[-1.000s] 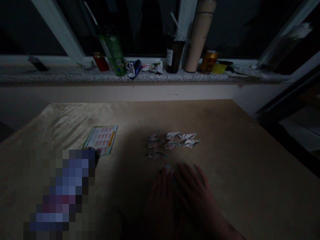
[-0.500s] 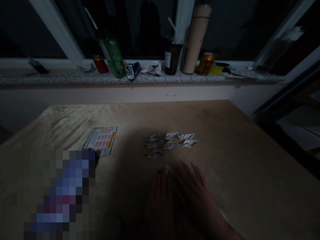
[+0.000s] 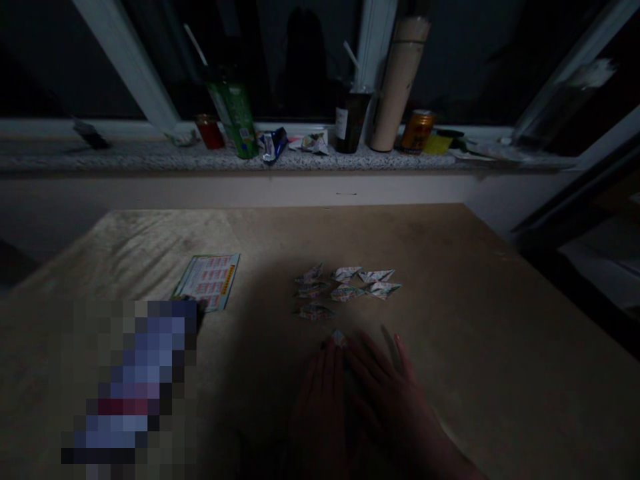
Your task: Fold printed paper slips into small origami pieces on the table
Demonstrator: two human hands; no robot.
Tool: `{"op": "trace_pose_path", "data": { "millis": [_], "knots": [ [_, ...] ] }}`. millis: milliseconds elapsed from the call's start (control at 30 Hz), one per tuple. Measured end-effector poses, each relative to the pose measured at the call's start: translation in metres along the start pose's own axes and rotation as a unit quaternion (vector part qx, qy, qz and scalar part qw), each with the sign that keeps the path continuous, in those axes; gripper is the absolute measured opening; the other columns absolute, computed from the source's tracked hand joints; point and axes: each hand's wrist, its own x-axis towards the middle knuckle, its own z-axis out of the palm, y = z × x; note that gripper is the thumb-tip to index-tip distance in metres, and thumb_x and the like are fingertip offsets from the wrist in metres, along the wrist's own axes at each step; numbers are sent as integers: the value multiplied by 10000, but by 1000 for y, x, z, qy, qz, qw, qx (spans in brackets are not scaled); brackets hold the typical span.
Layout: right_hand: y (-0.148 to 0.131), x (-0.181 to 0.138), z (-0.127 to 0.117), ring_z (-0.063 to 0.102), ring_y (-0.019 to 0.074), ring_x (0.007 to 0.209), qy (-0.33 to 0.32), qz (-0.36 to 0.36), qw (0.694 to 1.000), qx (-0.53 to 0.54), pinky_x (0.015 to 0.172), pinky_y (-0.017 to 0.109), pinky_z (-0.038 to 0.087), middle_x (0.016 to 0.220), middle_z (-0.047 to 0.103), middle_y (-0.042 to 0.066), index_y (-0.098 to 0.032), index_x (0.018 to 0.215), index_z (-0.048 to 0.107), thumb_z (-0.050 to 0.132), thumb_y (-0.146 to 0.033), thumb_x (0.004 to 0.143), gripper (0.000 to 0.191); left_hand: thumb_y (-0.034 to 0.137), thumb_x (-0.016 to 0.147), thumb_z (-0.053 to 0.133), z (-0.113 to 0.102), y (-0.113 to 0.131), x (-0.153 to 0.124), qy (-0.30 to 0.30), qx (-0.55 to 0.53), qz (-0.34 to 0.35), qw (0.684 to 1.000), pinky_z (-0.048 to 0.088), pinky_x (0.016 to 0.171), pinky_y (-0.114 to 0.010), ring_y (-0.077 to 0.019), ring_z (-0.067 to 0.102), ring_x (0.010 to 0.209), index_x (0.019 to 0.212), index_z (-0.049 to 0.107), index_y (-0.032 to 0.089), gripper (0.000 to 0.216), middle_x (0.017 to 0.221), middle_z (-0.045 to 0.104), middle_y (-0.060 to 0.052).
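In dim light my left hand (image 3: pixel 320 393) and my right hand (image 3: pixel 387 390) lie flat side by side on the brown table (image 3: pixel 475 320), fingers stretched forward. They press down on a small folded paper piece (image 3: pixel 339 338) whose tip shows between the fingertips. Just beyond the fingers lie several small folded paper shapes (image 3: pixel 345 290) in a loose cluster. A printed sheet (image 3: pixel 209 280) lies to the left of them.
A blurred-out patch (image 3: pixel 133 387) covers the near left of the table. The stone window sill (image 3: pixel 150 157) at the back holds a green bottle (image 3: pixel 234 113), a red jar (image 3: pixel 209 131), a dark cup with a straw (image 3: pixel 350 117), a tall beige flask (image 3: pixel 397 87), an orange can (image 3: pixel 417 132) and wrappers.
The view shifted a little. Both hands stay flat on the folded paper, with only slight movement of the fingers.
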Motion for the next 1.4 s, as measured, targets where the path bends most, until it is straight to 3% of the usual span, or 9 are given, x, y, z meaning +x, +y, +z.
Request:
{"op": "trace_pose_path", "data": {
  "millis": [333, 533, 767, 900, 1033, 1133, 1333, 1400],
  "knots": [
    [-6, 3, -2, 341, 246, 1305, 9, 10, 1000, -4, 1102, 560, 106, 1380, 460, 13, -231, 1407, 291, 425, -328, 925, 510, 246, 782, 471, -4, -4, -3, 11, -47, 1, 999, 351, 1046, -403, -279, 310, 1323, 1436, 162, 78, 743, 1454, 322, -145],
    [-9, 6, -1, 363, 248, 1293, 17, 16, 1000, 6, 1093, 554, 158, 1353, 495, 19, -213, 1382, 343, 426, -365, 927, 487, 292, 825, 465, 2, -9, -7, 6, -49, 24, 998, 360, 1037, -427, -296, 282, 1333, 1445, 25, 59, 795, 1457, 292, -183],
    [-14, 17, 1, 447, 283, 1216, 57, 25, 998, 2, 1081, 579, 148, 1196, 617, 44, -249, 1219, 544, 502, -292, 897, 328, 235, 879, 389, -2, -14, -10, 13, -87, -14, 996, 393, 1016, -376, -234, 293, 1334, 1434, -114, 103, 760, 1458, 301, -172],
    [-16, 21, 7, 465, 263, 1195, 73, 53, 996, 28, 1094, 539, 150, 1188, 624, 29, -226, 1137, 588, 514, -310, 892, 270, 308, 852, 437, 4, -23, -12, 48, -28, -34, 998, 339, 1032, -487, -320, 234, 1345, 1440, -16, 62, 781, 1457, 279, -212],
    [-18, 23, 12, 458, 243, 1197, 91, 73, 993, 35, 1106, 514, 126, 1177, 628, 22, -223, 1114, 592, 536, -291, 879, 251, 363, 814, 446, 14, -30, -15, 85, 35, -43, 995, 342, 999, -529, -375, 281, 1314, 1420, 112, 1, 781, 1424, 312, -261],
    [-20, 25, 16, 521, 220, 1096, 116, 92, 988, 32, 1071, 469, 228, 1126, 647, 35, -212, 1097, 599, 573, -297, 857, 256, 289, 826, 412, 14, -30, -14, 79, 38, -21, 996, 336, 1007, -509, -351, 312, 1307, 1413, 150, -4, 706, 1405, 353, -254],
    [-23, 30, 14, 549, 208, 1001, 130, 122, 981, 73, 938, 372, 384, 1093, 653, 51, -199, 1088, 600, 594, -260, 837, 259, 194, 870, 357, 0, -20, -10, 54, -54, -34, 996, 346, 1019, -476, -282, 318, 1318, 1433, -117, 100, 742, 1431, 347, -191],
    [-22, 32, 10, 563, 206, 968, 135, 124, 980, 82, 901, 360, 408, 1067, 662, 64, -186, 1113, 586, 563, -217, 851, 265, 182, 884, 333, -5, -14, -9, 61, -86, -44, 993, 367, 1015, -433, -250, 352, 1305, 1435, -131, 148, 720, 1445, 339, -155]
  ]
}}
